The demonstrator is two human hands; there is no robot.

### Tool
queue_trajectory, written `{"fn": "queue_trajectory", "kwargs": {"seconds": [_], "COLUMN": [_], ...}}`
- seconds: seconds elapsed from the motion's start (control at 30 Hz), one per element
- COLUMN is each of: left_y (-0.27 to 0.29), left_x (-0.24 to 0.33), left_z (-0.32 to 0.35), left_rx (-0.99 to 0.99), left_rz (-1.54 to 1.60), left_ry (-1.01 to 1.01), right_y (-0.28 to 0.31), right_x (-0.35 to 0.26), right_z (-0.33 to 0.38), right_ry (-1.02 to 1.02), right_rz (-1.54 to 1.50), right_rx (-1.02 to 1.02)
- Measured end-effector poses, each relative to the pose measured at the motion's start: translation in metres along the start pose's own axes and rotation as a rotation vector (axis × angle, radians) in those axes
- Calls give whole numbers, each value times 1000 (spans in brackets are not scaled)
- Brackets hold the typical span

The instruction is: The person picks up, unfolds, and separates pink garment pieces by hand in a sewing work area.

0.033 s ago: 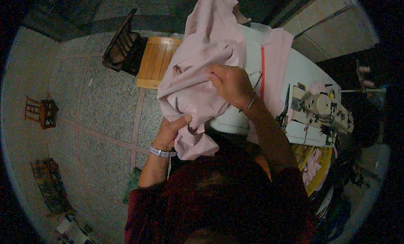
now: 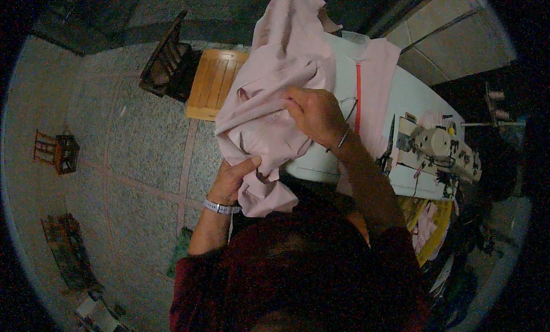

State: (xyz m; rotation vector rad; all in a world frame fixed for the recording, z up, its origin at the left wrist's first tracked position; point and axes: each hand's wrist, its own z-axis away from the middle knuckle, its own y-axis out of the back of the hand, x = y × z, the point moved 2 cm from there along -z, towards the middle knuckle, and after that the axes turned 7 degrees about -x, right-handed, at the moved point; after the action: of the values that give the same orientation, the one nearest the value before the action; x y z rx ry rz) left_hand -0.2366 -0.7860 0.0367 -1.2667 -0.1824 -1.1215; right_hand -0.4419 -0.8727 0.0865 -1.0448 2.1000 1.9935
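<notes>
A large piece of pale pink cloth lies bunched and creased over the left end of a white sewing table. Its far end reaches the top of the view, and a rolled, folded part hangs at the near end. My left hand, with a pale band at the wrist, is closed on the near left edge, thumb on top and the other fingers hidden underneath. On the middle of the cloth, my right hand has its fingers curled together in a pinch on the fabric. Its fingertips are partly hidden.
The white table carries another pink cloth strip, a red strip and a sewing machine at the right. A wooden stool and a dark chair stand left. More pink cloth lies in a yellow holder near right.
</notes>
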Motion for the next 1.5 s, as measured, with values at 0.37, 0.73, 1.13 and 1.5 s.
{"fn": "queue_trajectory", "kwargs": {"seconds": [0.37, 0.73, 1.13, 1.5], "left_y": [8, 37, 10, 30], "left_x": [-18, -8, -8, 1], "left_z": [2, -4, 3, -16], "left_rx": [82, 92, -39, 81], "left_rz": [4, 155, 95, 210], "left_ry": [46, -142, -63, -248], "right_y": [27, 16, -122, 49], "right_x": [-62, 47, 94, 81], "right_z": [-56, 52, 74, 32], "right_ry": [347, -454, -302, -294], "right_rz": [-379, -805, -1873, -1297], "right_rx": [304, -409, 164, 504]}}
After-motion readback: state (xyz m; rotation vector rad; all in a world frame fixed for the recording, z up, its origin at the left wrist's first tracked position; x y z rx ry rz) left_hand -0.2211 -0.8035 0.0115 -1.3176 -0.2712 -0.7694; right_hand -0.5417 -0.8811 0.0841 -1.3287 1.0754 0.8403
